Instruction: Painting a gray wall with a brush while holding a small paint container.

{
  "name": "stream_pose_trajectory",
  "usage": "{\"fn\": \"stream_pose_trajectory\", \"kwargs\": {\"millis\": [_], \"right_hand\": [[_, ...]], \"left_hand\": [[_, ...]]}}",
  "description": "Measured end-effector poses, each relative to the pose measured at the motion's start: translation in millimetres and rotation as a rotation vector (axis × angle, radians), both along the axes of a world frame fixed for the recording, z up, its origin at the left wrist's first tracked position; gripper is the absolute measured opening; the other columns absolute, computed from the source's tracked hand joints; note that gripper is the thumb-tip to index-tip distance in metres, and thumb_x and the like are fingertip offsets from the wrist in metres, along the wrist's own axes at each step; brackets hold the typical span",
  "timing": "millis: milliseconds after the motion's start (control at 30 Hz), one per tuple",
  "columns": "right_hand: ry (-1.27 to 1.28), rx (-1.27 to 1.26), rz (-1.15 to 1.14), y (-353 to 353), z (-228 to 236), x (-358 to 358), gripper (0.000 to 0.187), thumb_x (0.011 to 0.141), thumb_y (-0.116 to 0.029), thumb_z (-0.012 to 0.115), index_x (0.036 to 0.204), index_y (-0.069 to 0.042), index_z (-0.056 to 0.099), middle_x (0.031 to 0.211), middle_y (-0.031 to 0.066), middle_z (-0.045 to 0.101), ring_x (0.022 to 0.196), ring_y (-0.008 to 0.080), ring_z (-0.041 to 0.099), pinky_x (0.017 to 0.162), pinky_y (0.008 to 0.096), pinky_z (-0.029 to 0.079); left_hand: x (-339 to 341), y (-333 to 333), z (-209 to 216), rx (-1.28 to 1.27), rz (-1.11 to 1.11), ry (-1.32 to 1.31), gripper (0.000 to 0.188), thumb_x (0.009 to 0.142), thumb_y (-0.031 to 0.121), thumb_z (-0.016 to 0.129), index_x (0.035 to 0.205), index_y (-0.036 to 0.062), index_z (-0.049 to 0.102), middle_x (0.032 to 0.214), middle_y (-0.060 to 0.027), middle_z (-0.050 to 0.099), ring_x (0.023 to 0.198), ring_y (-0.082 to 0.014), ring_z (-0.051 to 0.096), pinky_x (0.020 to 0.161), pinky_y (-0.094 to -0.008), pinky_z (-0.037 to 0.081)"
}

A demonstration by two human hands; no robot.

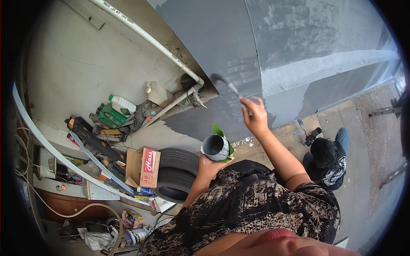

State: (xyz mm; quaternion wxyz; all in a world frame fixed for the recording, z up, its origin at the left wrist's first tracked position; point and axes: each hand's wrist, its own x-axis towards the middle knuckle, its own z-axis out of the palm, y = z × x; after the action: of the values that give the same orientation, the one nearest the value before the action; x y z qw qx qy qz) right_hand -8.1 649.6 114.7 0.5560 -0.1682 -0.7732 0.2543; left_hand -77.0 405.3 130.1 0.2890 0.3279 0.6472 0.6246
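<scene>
gripping one brush (226,84) in right hand (255,115), one paint can (215,147) in left hand (210,164); two tyres (176,174).

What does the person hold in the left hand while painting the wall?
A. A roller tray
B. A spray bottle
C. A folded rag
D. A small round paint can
D: the left hand grips a small round paint can from below, while the right hand puts a paintbrush to the grey wall.

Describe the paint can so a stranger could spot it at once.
Start at the big grey wall being painted. Below the brush in the right hand, the left hand holds the paint can up above two stacked tyres. It is the only open round tin, dark grey inside with a green label.
</scene>
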Motion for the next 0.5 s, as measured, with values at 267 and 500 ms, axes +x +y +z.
{"fn": "stream_pose_trajectory", "kwargs": {"millis": [267,500], "right_hand": [[0.083,-0.098,-0.155,18,-10,36,0.025,0.092,0.002,0.067,0.116,-0.005,0.069,0.1,0.0097,0.077,0.092,0.0246,0.074,0.105,0.0448,0.044],[0.079,0.028,-0.001,38,-13,29,0.035,0.086,0.001,0.073,0.12,-0.009,0.07,0.089,0.0061,0.074,0.068,0.0198,0.065,0.099,0.044,0.047]], "left_hand": [[23,9,-4,-0.027,-0.033,0.134,0.044,0.075,0.001,0.088,0.114,0.0002,0.066,0.112,-0.0046,0.07,0.102,-0.0146,0.067,0.094,-0.0318,0.051],[48,32,-1,-0.021,-0.006,0.094,0.048,0.074,0.002,0.089,0.115,0.0,0.065,0.111,-0.0052,0.07,0.102,-0.015,0.067,0.093,-0.0317,0.052]]}}
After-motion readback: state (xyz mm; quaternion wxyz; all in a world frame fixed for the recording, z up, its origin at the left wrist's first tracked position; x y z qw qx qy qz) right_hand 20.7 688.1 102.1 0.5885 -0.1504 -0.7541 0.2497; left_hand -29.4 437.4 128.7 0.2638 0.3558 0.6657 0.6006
